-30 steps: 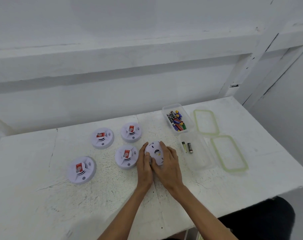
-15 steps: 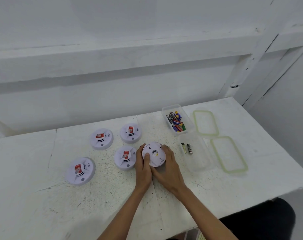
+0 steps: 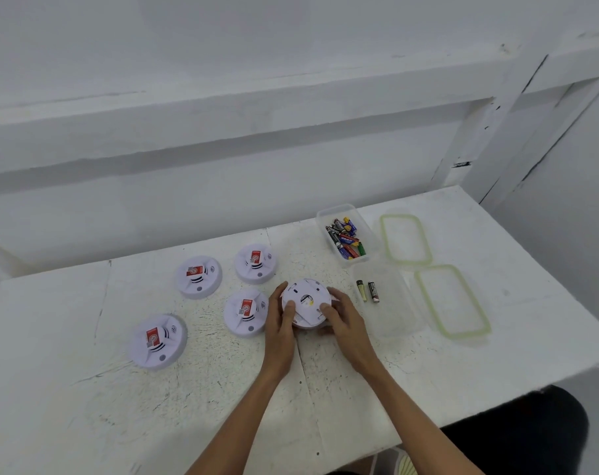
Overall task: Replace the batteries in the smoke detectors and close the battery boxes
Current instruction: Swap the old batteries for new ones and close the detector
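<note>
Holding the overturned detector between left hand and right hand, fingers curled round its rim. Four other detectors lie face-up, so I judge most work remains.

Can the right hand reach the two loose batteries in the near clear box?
Probably yes: the two loose batteries lie close beside the right hand in the lidless clear plastic box, nothing between. It grips the white round smoke detector, so must let go first.

Smoke detector smooth white plastic; table rough, cracked white paint
</note>
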### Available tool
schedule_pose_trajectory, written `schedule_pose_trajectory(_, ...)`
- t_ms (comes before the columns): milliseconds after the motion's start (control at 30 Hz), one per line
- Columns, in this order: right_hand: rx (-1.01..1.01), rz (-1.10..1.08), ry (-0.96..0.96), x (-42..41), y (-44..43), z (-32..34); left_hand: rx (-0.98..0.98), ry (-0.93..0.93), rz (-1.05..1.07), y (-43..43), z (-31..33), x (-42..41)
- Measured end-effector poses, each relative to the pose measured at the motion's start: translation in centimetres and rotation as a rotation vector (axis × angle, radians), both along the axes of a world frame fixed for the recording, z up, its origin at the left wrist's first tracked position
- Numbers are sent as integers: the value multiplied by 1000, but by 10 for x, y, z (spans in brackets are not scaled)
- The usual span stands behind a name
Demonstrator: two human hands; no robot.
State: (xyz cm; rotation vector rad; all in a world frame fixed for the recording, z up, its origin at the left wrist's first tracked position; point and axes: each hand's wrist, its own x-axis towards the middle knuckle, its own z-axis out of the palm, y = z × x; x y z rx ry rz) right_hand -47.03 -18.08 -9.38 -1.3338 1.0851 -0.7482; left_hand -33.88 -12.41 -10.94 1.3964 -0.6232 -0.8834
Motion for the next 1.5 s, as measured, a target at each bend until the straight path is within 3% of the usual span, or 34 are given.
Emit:
schedule_pose_trajectory(233, 175, 91, -77, -9, -12, 13, -30, 122, -12, -2, 3, -1)
schedule_pose_trajectory(967, 221, 35, -54, -1, -11, 13, -21, 93, 65, -2, 8, -3)
schedule_pose_trajectory(1033, 123, -34, 64, 3, -4, 17, -18, 122, 53, -1, 6, -3)
schedule_pose_trajectory(1167, -409, -120, 406, 15, 18, 20, -30, 225, 33, 0, 10, -1)
schedule_pose_trajectory(1233, -558, -70, 548, 21, 20, 19, -28, 230, 28, 0, 9, 0)
schedule_pose_trajectory(1500, -401, -49, 543, 20, 8, 23, 11, 115, -6, 0, 2, 2)
